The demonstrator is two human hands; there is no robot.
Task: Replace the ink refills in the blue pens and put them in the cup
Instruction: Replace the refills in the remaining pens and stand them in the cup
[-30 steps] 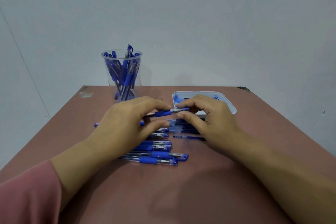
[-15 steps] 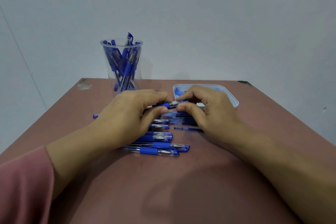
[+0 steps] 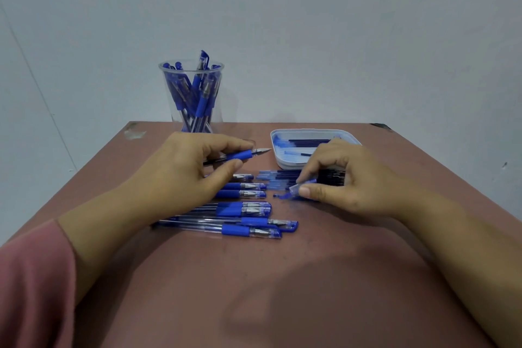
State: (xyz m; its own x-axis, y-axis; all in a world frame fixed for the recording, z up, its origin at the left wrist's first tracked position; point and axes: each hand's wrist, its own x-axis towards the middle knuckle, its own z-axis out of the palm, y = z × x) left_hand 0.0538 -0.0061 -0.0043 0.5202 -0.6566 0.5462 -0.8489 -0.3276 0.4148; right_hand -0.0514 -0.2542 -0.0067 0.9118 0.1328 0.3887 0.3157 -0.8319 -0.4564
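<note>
Left hand (image 3: 180, 175) pinches uncapped blue-grip pen (image 3: 240, 155), tip toward right hand (image 3: 347, 186), which pinches translucent blue cap (image 3: 296, 189). Beyond left hand, clear plastic cup (image 3: 217, 66).

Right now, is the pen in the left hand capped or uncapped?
Uncapped. The pen held by the left hand shows its bare metal tip, and the right hand pinches a blue cap apart from it.

No legible writing

The pens (image 3: 240, 207) lying on the table (image 3: 254, 291), the pens standing in the clear cup (image 3: 169, 110) and the white tray (image 3: 316, 131) show no word, brand or number that can be read; any print on the clear barrels is too small and blurred.
</note>
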